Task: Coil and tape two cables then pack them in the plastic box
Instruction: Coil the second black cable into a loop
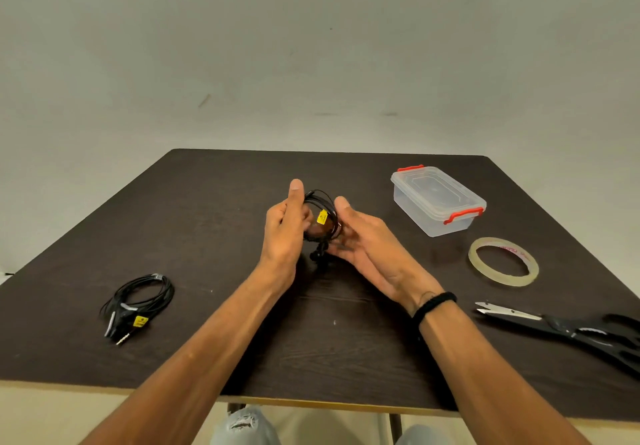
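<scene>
Both hands (287,226) hold upright cable coil (323,217)

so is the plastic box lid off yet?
No, the clear lid sits on the plastic box, with both red latches at its ends.

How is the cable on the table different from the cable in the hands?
The cable on the table lies flat at the left, untouched, and already has a pale band of tape. The cable in the hands is held above the table between left hand and right hand; no tape shows. Both are black coils with yellow tags.
</scene>
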Tool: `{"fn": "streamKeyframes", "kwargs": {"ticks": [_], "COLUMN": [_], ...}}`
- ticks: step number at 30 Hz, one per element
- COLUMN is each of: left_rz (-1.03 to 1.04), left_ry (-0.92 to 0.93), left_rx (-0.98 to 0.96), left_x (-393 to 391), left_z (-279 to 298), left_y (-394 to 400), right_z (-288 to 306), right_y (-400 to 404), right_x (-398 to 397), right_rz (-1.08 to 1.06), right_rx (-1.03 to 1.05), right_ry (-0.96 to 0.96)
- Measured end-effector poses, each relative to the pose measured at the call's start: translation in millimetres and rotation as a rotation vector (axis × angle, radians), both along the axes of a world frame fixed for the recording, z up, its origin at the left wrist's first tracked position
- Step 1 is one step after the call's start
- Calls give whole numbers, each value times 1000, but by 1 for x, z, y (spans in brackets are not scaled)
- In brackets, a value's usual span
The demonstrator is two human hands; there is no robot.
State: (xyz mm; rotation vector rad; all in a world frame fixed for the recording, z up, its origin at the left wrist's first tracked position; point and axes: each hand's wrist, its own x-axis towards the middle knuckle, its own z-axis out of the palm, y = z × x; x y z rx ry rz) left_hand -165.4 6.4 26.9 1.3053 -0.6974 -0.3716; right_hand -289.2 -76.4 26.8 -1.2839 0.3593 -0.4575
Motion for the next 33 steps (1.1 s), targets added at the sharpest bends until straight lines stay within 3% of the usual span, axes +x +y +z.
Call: {"fn": "streamKeyframes", "kwargs": {"ticks": [4, 8, 13, 17, 20, 23, 33], "left_rz": [19, 92, 365, 515, 506, 437, 68], "left_ry": [165, 287, -4, -303, -506, -615, -528], "left_rx": [26, -51, -5, 87, 123, 113, 20], "left_x": [1, -3, -12, -14, -18, -20, -47], "left_z": [18, 34, 37, 31, 29, 27, 53], "left_y": [0, 0, 6, 12, 16, 16, 20], "right_z": [3, 5, 4, 13, 32, 52, 62], "right_y": [7, 22, 37, 45, 53, 61, 59], "right_x": [-7, -14, -26, -38, -49, -58, -63], "right_rz": [17, -47, -246, -404, -476, -458, -571], "right_rx": [226, 292, 113, -194, -427, -539, -535], "right_ry": [-33, -141, -110, 1, 71, 19, -2]}}
